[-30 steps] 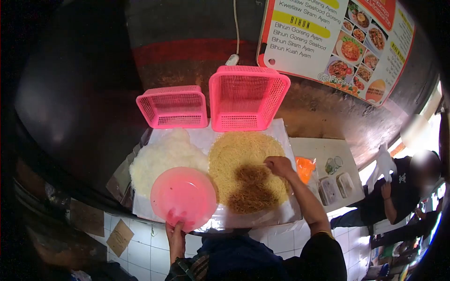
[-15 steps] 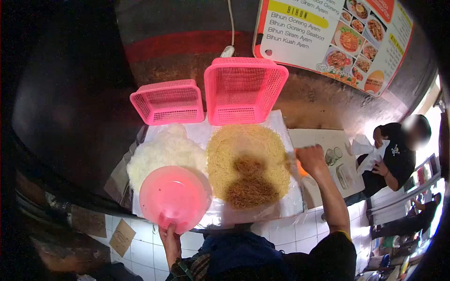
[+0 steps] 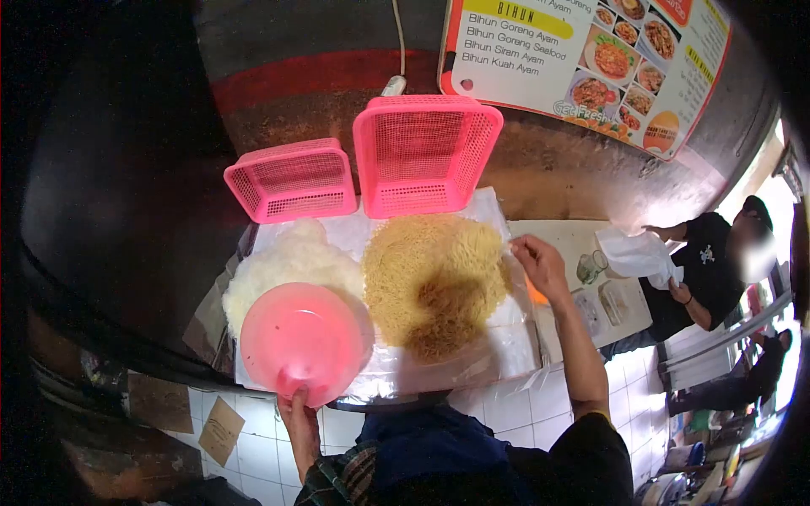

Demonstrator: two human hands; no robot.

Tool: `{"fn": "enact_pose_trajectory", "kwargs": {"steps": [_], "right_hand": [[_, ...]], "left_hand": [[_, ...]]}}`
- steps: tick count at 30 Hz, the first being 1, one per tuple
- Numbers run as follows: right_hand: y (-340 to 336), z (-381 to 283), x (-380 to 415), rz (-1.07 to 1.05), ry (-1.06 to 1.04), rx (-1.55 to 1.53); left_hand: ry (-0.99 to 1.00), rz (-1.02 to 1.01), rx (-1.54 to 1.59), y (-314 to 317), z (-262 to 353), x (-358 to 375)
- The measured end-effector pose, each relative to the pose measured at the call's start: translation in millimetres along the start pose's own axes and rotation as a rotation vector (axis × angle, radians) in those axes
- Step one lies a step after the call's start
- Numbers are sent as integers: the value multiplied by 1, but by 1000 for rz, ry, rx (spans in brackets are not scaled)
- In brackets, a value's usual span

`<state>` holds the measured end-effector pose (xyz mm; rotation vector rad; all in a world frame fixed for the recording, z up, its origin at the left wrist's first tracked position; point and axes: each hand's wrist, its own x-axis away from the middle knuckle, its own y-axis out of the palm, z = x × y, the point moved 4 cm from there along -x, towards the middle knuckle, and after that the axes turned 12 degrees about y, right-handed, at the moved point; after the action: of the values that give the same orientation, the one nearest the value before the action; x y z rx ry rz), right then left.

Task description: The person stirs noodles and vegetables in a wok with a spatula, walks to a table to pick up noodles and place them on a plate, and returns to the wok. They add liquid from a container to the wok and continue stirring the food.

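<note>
My left hand point(image 3: 299, 422) grips the near rim of a pink plastic bowl point(image 3: 299, 337), fingers closed on its edge. The bowl hangs over part of a heap of white rice vermicelli point(image 3: 283, 257). At the right edge of a wide pile of yellow noodles point(image 3: 396, 270), my right hand point(image 3: 542, 266) is closed in a pinch. What its fingers hold is too small to make out. Beside the fingertips, a paler clump of noodles point(image 3: 477, 250) stands out from the pile. A shadow falls over the near part of the noodles.
Two pink mesh baskets, a small one point(image 3: 295, 207) and a larger one point(image 3: 422, 202), stand behind the noodles. Right of the covered table, a white surface point(image 3: 548, 234) carries a glass point(image 3: 591, 266) and a clear container. Another person point(image 3: 713, 261) there handles a white bag point(image 3: 633, 253).
My right hand has gone from a fist to a pinch, and a paler noodle clump now shows beside it. My left hand still holds the bowl. The other person's white bag has spread out.
</note>
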<state>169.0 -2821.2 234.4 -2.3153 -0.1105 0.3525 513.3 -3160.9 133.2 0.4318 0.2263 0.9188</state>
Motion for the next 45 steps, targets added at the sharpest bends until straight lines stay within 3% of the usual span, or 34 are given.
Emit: {"fn": "enact_pose_trajectory", "kwargs": {"steps": [6, 8, 13, 16, 18, 23, 27, 32, 36, 37, 38, 40, 43, 45], "right_hand": [[-37, -83, -7, 75, -72, -27], [-14, -47, 1, -26, -53, 56], [14, 41, 51, -394, 80, 780], [-18, 52, 46, -342, 106, 801], [-39, 58, 29, -116, 166, 830], [64, 160, -30, 8, 165, 733], [96, 121, -37, -107, 292, 163], [30, 54, -56, -30, 97, 35], [24, 36, -54, 62, 24, -13], [26, 33, -48, 18, 109, 292], [21, 37, -45, 17, 109, 294], [23, 52, -41, -297, 190, 1178], [-18, 17, -31, -113, 175, 1056], [2, 20, -32, -81, 54, 1014]], "left_hand": [[3, 53, -7, -5, 6, 3], [-7, 63, -1, -9, 3, 4], [-25, 71, 30, -5, 0, 5], [-57, 33, -6, -7, -4, 4], [-63, 8, -30, -9, -9, 2], [-22, 26, 5, -2, -5, 7], [-12, 41, 33, 4, 1, 12], [-50, 57, -1, 0, -5, 15], [-65, 36, 5, 3, -11, 10], [-62, 35, 15, 5, -11, 10], [-63, 37, 16, 5, -12, 11], [-47, 49, 9, 4, -12, 10], [-65, 54, 17, 0, -11, 13], [-61, 69, 16, -4, -15, 15]]}}
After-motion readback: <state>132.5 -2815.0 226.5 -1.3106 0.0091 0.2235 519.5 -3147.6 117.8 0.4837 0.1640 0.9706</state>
